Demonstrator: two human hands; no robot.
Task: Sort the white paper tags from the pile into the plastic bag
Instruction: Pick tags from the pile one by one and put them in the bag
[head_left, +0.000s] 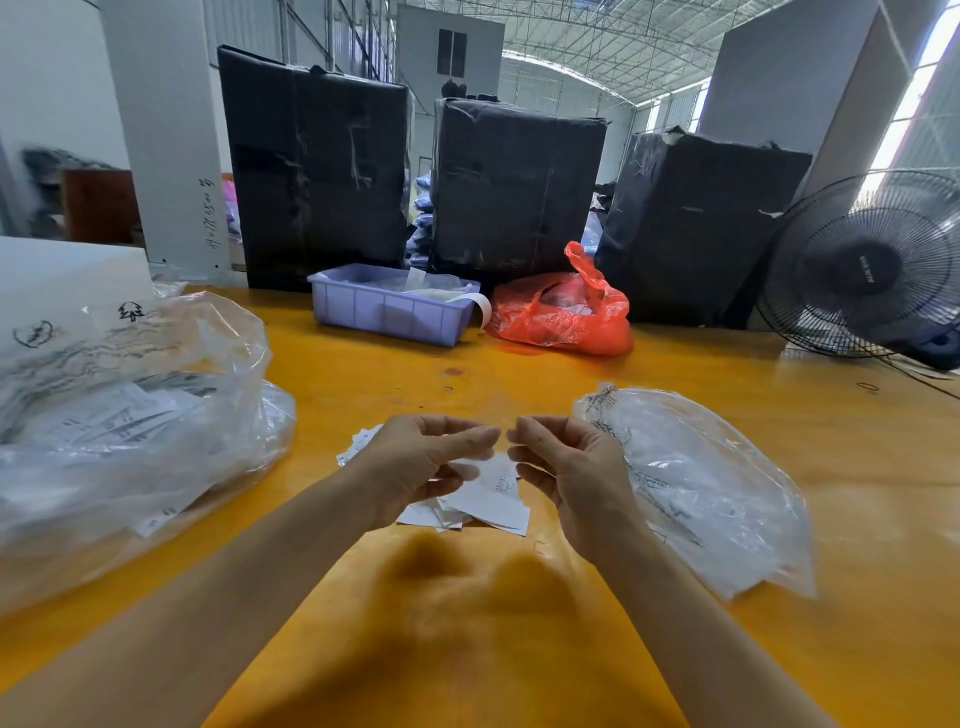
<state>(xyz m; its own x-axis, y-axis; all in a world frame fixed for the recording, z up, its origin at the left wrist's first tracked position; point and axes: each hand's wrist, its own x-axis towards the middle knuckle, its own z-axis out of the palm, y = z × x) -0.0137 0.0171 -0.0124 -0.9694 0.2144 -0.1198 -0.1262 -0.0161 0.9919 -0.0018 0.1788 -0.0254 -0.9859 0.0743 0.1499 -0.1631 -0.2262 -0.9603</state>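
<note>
While both hands curl over the tags (488, 499) | left hand (415, 462) — right hand (566, 467) | grasp unclear — pile partly hidden

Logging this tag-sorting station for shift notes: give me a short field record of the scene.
surface: orange table
left hand: raised over the tags, fingers curled
right hand: raised, fingers curled
tags: small pile under the hands
clear bag: flat, right of the pile
big bag: left, holds printed slips
back: purple bin, red bag, fan
</note>
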